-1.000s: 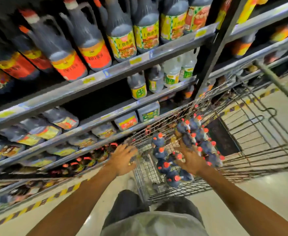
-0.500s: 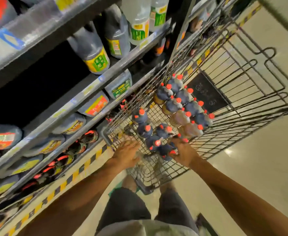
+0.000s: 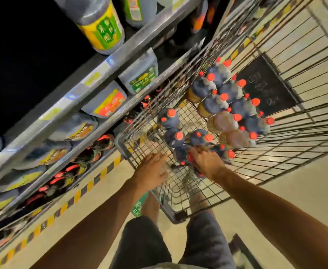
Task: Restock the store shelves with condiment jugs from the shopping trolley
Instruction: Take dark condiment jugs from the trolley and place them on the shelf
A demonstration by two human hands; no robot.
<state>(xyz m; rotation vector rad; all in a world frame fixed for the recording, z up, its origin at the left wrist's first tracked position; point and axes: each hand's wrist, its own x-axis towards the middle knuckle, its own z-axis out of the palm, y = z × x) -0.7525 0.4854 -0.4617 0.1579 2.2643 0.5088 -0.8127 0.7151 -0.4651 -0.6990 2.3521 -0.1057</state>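
Much of the upper left of the frame is black, so whatever stands deep on the shelves (image 3: pixel 93 78) cannot be made out. The top edge cuts off the jugs on the highest visible shelf: one with a yellow and green label (image 3: pixel 99 26) shows only its lower body, and a second to its right shows just a strip. The lower shelf rows smear into blur toward the left edge, so no count holds there.

In the middle right sits the wire trolley (image 3: pixel 287 152), its far end running out of the upper right corner. Standing in it are the dark condiment jugs (image 3: pixel 225 105) with orange-red caps; roughly fourteen can be counted, though the nearest ones are partly covered by a hand and the caps overlap. A black panel (image 3: pixel 266 88) lies on the trolley floor behind them.

The right hand (image 3: pixel 205 162), low in the centre, is down on the nearest jug (image 3: pixel 180 154), fingers curled over its top; whether it truly grips is hard to tell, since the hand hides the handle. The left hand (image 3: pixel 151 171) is just beside it, fingers spread loosely over the trolley's near wire end and holding nothing that can be seen.

A yellow and black striped line (image 3: pixel 66 206) runs along the floor below the shelves
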